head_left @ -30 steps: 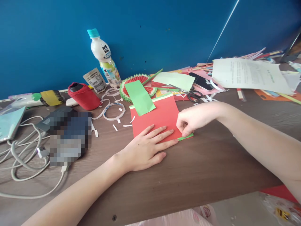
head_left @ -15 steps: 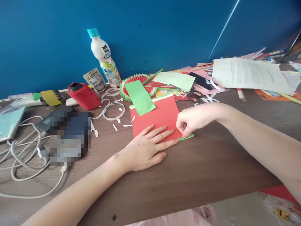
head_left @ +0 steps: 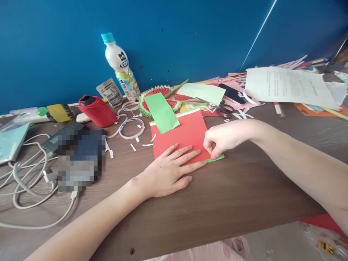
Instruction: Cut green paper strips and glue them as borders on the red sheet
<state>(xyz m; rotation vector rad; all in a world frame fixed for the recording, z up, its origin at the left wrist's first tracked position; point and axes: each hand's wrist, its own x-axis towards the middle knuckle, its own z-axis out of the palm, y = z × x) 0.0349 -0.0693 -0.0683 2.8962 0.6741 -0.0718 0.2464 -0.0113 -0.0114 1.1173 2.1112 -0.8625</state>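
Spread left hand is partly hiding one red sheet; curled right hand is touching one green strip, grip unclear.

A brown table is holding red paper. Left of this paper, a bottle and cords are resting.

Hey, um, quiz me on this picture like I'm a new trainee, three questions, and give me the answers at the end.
1. Multiple choice: which hand lies spread on the large red sheet? (a) left (b) right
2. True or false: the drink bottle has no cap.
3. Fill in: the green paper rectangle overlaps both the large red sheet and the pleated paper ____.

Key:
1. a, the left hand.
2. False, the blue-green cap is on.
3. fan.
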